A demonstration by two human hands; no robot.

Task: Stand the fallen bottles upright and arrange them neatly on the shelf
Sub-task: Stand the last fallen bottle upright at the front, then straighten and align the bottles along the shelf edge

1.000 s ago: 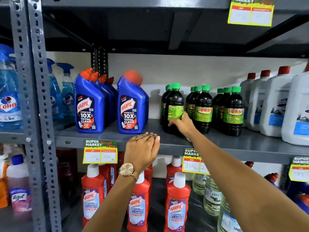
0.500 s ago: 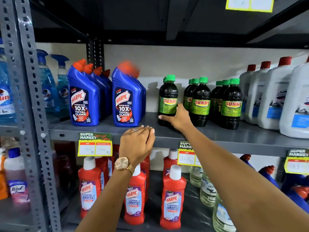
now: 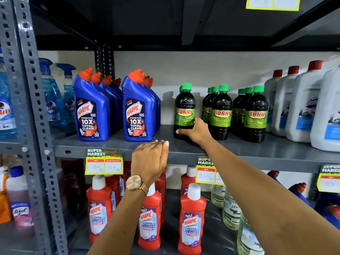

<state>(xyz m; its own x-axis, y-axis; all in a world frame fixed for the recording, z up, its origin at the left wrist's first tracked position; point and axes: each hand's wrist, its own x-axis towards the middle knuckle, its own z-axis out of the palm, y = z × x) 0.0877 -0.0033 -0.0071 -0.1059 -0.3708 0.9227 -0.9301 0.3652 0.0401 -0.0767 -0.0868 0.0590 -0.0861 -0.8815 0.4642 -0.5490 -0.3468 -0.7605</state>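
Dark Sunny bottles with green caps stand upright in three short rows on the grey middle shelf [image 3: 239,151]. My right hand [image 3: 195,130] grips the base of the front bottle of the left row [image 3: 184,107], which stands upright. The other two rows [image 3: 220,111] [image 3: 255,113] are to its right. My left hand [image 3: 150,159] rests with fingers together on the shelf's front edge, holding nothing. A watch is on its wrist.
Blue Harpic bottles [image 3: 92,111] [image 3: 137,111] stand in two rows to the left, white jugs [image 3: 303,103] to the right. Red Harpic bottles [image 3: 191,218] fill the shelf below. Price tags [image 3: 104,161] hang on the shelf edge. A grey upright post [image 3: 31,126] is at far left.
The left Sunny bottle was turned so its label now faces front, and my right hand has slid down to its base. My left hand has stayed on the shelf edge.
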